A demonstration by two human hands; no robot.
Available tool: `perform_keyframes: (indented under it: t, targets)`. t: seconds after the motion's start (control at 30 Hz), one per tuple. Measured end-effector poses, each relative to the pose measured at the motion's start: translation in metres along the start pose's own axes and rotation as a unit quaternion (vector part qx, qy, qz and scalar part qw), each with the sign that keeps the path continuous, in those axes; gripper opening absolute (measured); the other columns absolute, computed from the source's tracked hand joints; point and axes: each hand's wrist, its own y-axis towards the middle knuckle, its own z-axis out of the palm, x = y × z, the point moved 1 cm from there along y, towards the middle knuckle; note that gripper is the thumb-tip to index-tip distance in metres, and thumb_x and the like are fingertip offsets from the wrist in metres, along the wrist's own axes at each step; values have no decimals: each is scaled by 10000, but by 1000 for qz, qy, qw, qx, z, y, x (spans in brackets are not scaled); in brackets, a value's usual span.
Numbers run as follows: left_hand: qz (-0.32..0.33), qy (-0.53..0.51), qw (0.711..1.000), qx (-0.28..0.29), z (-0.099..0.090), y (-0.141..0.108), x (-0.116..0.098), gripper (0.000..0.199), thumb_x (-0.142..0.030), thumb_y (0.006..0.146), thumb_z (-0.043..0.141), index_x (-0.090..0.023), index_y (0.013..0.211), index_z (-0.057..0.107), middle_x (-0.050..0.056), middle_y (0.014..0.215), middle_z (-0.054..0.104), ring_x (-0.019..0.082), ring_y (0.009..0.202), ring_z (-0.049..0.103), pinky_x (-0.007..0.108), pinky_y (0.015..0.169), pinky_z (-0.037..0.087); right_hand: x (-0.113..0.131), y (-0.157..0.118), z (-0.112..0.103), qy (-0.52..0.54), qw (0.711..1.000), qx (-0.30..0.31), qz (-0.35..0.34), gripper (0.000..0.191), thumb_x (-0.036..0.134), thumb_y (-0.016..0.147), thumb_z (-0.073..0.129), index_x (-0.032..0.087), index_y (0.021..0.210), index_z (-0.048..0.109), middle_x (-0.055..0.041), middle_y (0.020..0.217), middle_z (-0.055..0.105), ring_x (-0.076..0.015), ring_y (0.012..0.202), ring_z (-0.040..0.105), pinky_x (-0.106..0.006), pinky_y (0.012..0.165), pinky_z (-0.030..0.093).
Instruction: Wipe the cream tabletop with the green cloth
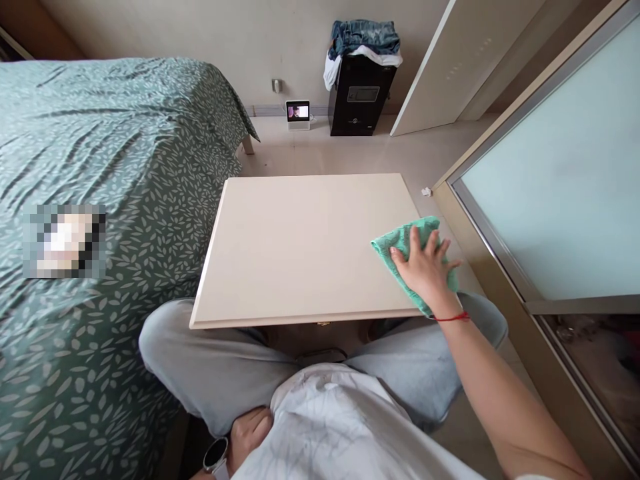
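Note:
My right hand (423, 263) lies with fingers spread on a green cloth (403, 239), pressing it flat against the right edge of a cream table top (300, 243). Part of the cloth hangs over that edge. A red string bracelet (453, 317) circles my right wrist. Low in the view, my left hand (251, 427) rests in my lap beside the white shirt (330, 427), its fingers curled in and partly hidden. Nothing shows in it. On the left wrist sits a watch (215, 455).
To the left stands a bed with a green leaf-patterned cover (165, 133), bearing a blurred-out object (65, 241). Sliding glass doors (560, 160) flank the right. By the wall are a small screen (299, 113) and a black cabinet (361, 100) topped with folded jeans (364, 37).

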Motion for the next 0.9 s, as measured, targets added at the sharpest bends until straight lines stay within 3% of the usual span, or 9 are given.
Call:
perform_keyframes:
  t: [0.1, 0.2, 0.33, 0.4, 0.47, 0.57, 0.63, 0.77, 0.9]
  targets:
    - [2, -1, 1000, -2, 1, -1, 1, 294, -316, 759, 384, -197, 490, 373, -32, 447, 413, 80, 385, 417, 205, 408, 246, 65, -19, -4, -5, 996, 15, -91, 911, 679, 1229, 393, 141, 1963, 355, -377, 1988, 272, -675, 1817, 270, -1011, 1274, 346]
    - [3, 0, 1000, -14, 3, -1, 2, 301, -298, 766, 374, -195, 484, 375, -36, 439, 413, 73, 378, 415, 193, 400, 251, 159, -42, -13, 35, 968, 38, -244, 917, 684, 1204, 510, 165, 1953, 402, -349, 1999, 264, -678, 1828, 231, -1030, 1302, 267]
    - [6, 2, 999, -33, 1, -1, 2, 312, -261, 781, 364, -190, 478, 385, -41, 436, 427, 59, 366, 415, 170, 392, 265, 281, -85, -23, 69, 892, 92, -437, 941, 711, 1182, 607, 211, 1954, 406, -285, 2030, 212, -611, 1869, 182, -996, 1367, 225]
    - [-4, 6, 999, -37, 0, -2, 2, 306, -257, 784, 362, -190, 489, 407, -41, 445, 440, 57, 371, 426, 165, 397, 276, 323, -107, -24, 68, 845, 108, -520, 924, 708, 1192, 608, 231, 1955, 402, -273, 2037, 190, -589, 1880, 163, -968, 1393, 218]
    - [-18, 8, 999, -39, 0, -3, 2, 306, -268, 786, 359, -190, 497, 422, -40, 448, 445, 57, 375, 434, 164, 402, 281, 346, -125, -21, 66, 799, 108, -588, 864, 687, 1201, 613, 276, 1941, 437, -231, 2044, 219, -571, 1885, 162, -950, 1411, 209]
    - [-23, 3, 999, -41, 0, -4, 1, 322, -292, 786, 353, -187, 489, 418, -45, 436, 436, 54, 366, 425, 166, 399, 273, 346, -136, -14, 69, 752, 100, -648, 779, 644, 1193, 662, 334, 1894, 522, -145, 2041, 297, -544, 1887, 184, -944, 1423, 195]
    - [-28, -1, 999, -35, 0, -4, 0, 331, -290, 787, 346, -185, 478, 403, -46, 431, 428, 53, 363, 416, 167, 396, 263, 328, -130, -10, 70, 749, 99, -652, 773, 619, 1189, 685, 340, 1892, 528, -128, 2039, 305, -527, 1892, 186, -939, 1430, 184]
    - [-34, -7, 999, -25, -2, -1, -2, 325, -270, 782, 341, -184, 471, 384, -44, 433, 422, 56, 375, 415, 170, 397, 250, 259, -94, -13, 70, 804, 104, -581, 796, 609, 1188, 685, 345, 1915, 496, -138, 2041, 288, -510, 1896, 184, -922, 1442, 161]
    - [-31, -7, 999, -23, -2, 0, -3, 320, -282, 778, 351, -187, 473, 375, -40, 437, 420, 61, 380, 407, 180, 406, 247, 153, -45, -20, 42, 890, 109, -441, 826, 651, 1188, 619, 362, 1942, 446, -127, 2052, 266, -509, 1897, 178, -902, 1440, 199]
